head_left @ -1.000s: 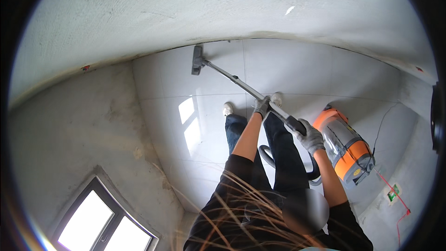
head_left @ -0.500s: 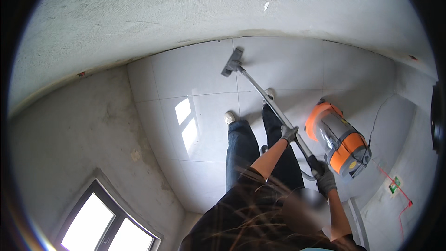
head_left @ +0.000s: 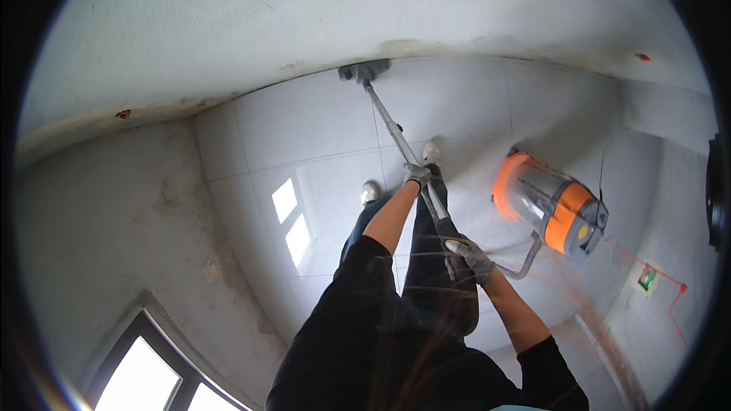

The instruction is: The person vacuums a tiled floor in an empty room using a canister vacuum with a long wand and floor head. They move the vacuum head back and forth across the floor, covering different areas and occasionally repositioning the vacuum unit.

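Head view: left hand point(head_left: 416, 174) and right hand point(head_left: 467, 256) each clasp the vacuum wand point(head_left: 396, 134).

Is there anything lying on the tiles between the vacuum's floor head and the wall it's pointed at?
Nothing visible. The floor head already sits against the base of the wall, and the tiled floor around it looks bare. Both gloved hands, left hand and right hand, grip the wand.

Long metal vacuum wand point(head_left: 396, 134), tilted, floor head point(head_left: 364, 71) against the wall base, on pale tiles.
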`<state>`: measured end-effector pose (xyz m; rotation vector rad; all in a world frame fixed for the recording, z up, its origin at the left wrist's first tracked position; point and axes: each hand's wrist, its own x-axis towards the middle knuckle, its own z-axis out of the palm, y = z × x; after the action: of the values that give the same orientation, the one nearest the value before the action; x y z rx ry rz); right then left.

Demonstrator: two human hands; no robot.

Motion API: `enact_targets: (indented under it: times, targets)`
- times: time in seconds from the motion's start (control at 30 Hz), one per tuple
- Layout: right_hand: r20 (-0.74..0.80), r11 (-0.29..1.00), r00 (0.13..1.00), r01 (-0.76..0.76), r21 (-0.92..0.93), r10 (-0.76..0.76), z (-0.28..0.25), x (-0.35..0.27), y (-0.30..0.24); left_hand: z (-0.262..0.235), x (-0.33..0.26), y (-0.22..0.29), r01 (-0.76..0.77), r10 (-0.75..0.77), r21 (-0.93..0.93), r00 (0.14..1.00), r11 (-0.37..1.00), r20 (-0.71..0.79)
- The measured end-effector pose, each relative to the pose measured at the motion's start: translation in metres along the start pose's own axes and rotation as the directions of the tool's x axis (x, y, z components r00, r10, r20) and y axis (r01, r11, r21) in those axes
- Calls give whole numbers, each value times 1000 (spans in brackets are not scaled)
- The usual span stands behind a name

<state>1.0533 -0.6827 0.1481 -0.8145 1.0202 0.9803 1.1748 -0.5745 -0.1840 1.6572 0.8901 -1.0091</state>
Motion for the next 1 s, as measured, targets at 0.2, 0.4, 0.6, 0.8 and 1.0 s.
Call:
enact_targets:
  times: [0.2, 0.4, 0.6, 0.8, 1.0]
  targets:
    - [-8, 1000, 999, 31, 1, -31, 41, -26, 97, -46, -69, -91, 52, -71, 185, 993, 981, 96]
    - [-93, 993, 995, -26, 114, 37, 57, -50, 136, -52, -124, -125, -93, 80, 291, 995, 952, 57]
    - [-26, 971, 979, 205, 123, -204, 72, 19, 83, -46, 1, -71, -227, 176, 333, 968, 915, 178]
    - [-134, 947, 938, 322, -9, -321, 47, 26, 152, -48, -21, -125, -270, 185, 412, 954, 870, 235]
    - [-238, 948, 934, 208, -243, -266, 30, -86, 280, -44, -218, -245, 26, -95, 326, 976, 945, 198]
